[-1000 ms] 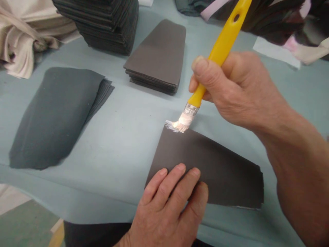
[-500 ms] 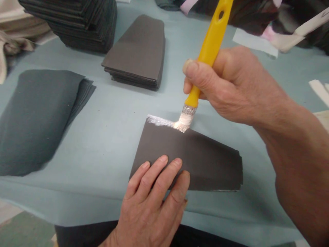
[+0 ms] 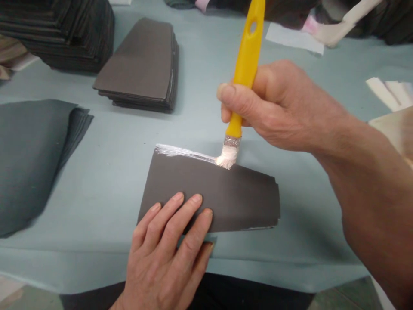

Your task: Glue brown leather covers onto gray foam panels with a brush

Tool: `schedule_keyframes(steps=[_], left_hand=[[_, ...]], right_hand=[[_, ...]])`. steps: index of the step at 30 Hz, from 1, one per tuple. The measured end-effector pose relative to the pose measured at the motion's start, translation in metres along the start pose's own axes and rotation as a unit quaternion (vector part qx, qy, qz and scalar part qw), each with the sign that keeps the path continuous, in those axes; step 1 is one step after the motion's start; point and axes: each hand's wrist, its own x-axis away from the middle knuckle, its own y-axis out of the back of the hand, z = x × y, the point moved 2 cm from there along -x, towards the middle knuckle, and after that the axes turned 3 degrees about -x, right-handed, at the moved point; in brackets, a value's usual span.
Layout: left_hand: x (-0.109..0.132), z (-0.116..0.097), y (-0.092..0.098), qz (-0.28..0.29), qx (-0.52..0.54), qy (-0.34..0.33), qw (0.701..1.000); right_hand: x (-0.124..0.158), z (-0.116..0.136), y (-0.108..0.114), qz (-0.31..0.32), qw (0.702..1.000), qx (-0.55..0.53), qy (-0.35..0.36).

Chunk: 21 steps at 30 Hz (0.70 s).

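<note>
Left hand (image 3: pixel 166 256) nearest: fingers slightly spread, flat on the near left part of a dark panel (image 3: pixel 240 198), clamped on nothing. Panel lies on the table (image 3: pixel 116 181), mostly beyond and right of those fingers; long axis left to right, narrower end right. White streak (image 3: pixel 183 152) follows its far edge, from the left corner to the bristles. Bristles touch that edge, ahead and right of the left fingers. Right hand (image 3: pixel 274 107), nearer the unstreaked right stretch, sits beyond the edge, fingers clamped on a yellow-handled brush (image 3: pixel 247 64). Left of the right fingers: low panel stack (image 3: pixel 142 60), then tall dark stack (image 3: pixel 77 38).
</note>
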Motion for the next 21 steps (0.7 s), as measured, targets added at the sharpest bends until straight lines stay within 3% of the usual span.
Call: schedule_keyframes(steps=[6, 11, 16, 21], left_hand=[[0.002, 0.002, 0.003, 0.015, -0.011, -0.004, 1.0], [-0.001, 0.004, 0.005, 0.033, -0.035, -0.036, 0.998], [-0.001, 0.004, 0.004, 0.015, -0.03, -0.029, 0.999], [0.002, 0.007, 0.005, 0.043, -0.047, -0.042, 0.997]], right_hand=[[0.009, -0.004, 0.007, 0.018, 1.0, -0.006, -0.015], [0.019, -0.008, 0.014, 0.003, 1.0, -0.024, 0.007], [0.032, -0.013, 0.022, 0.003, 1.0, -0.011, 0.01], [0.047, -0.022, 0.029, -0.015, 1.0, -0.006, 0.007]])
